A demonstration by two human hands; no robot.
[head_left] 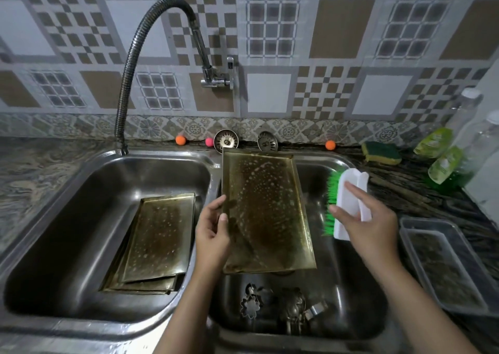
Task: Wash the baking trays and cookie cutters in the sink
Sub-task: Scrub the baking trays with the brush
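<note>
— Cookie cutters (280, 306) first, since they lie nearest: where are they?

— At the bottom of the right basin (351, 299) of the steel sink, a small heap of metal shapes; one flower outline shows plainly, the rest blur together.

— And the hands?

— The left hand (212, 236) grips the left edge of a baking tray (266, 210), thumb on the tray's face and fingers behind it. The tray is tilted up over the right basin, its dark browned surface speckled with suds. The right hand (367, 220) holds a scrubbing brush (347, 200), fingers wrapped over its white back, green bristles pointing toward the tray but apart from it.

— Any other trays?

— A stack of baking trays (155, 243) lies slanted in the left basin (67, 232), equally stained and spotted with foam. A flexible faucet (151, 56) arches from the wall down toward that basin's rear corner.

— What sits on the desk?

— At right, nested grey plastic tubs (445, 262). Farther back, a green and yellow sponge (380, 152) and green dish soap bottles (445, 164). Along the tiled wall stand two metal sink strainers (226, 140) and small orange and pink balls.
</note>
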